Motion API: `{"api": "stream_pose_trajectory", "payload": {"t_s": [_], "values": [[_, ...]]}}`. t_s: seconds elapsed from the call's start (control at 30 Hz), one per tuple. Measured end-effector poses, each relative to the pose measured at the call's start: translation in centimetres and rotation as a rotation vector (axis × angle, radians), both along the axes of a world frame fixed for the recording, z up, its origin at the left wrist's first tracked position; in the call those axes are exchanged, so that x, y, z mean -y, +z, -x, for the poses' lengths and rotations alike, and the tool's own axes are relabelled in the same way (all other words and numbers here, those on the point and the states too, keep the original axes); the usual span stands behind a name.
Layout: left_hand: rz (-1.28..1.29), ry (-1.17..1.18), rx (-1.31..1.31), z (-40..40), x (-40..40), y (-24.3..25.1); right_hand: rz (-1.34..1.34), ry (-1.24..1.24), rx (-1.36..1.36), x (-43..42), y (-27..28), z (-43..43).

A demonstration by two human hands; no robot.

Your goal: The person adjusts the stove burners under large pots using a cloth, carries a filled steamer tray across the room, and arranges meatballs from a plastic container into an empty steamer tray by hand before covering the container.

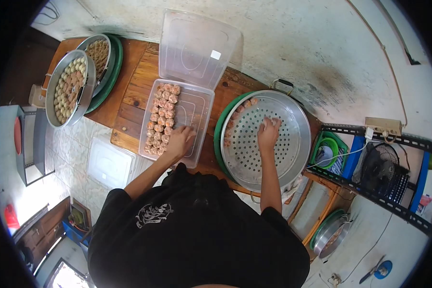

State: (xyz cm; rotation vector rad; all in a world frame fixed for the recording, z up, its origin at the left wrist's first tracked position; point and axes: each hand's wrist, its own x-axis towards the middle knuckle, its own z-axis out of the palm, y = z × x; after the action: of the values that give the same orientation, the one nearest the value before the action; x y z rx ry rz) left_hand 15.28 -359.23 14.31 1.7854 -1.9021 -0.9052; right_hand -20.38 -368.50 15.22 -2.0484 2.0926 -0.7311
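My left hand [180, 141] is over a clear plastic container [198, 118], beside rows of raw meat dumplings [162, 111] that fill its left side. Its fingertips are partly hidden, so whether it holds anything is unclear. To the right, my right hand [269, 134] is above the perforated floor of a round metal steamer tray [288, 158]. The fingers of that hand are somewhat apart, with nothing visible in them. Several dumplings [234, 117] line the tray's upper-left inner wall. The tray rests on a green round basin [219, 144].
A translucent lid [198, 43] leans against the wall behind the container. Two steamer trays [91, 84] of food stand at the wooden table's [135, 97] left end. At right, a metal shelf [331, 169] holds a fan [379, 165]. Another lidded container [109, 162] is below the table's front edge.
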Motion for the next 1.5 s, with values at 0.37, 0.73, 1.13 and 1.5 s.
{"api": "stream_pose_trajectory", "payload": {"t_s": [0.37,0.73,1.13,1.5], "values": [[0.074,-0.389,-0.001,23.8,6.5,-0.1,-0.375,0.276,0.024,4.1,-7.4,6.2],[0.141,-0.232,-0.076,18.5,2.0,3.4,-0.147,0.246,0.276,10.4,-9.3,5.8],[0.060,-0.015,0.505,-4.0,-2.6,-1.4,-0.236,0.126,0.013,9.9,-4.8,3.5],[0.139,-0.358,0.672,-4.1,-6.5,-3.9,-0.518,-0.031,-0.042,-5.4,-5.9,0.8]]}}
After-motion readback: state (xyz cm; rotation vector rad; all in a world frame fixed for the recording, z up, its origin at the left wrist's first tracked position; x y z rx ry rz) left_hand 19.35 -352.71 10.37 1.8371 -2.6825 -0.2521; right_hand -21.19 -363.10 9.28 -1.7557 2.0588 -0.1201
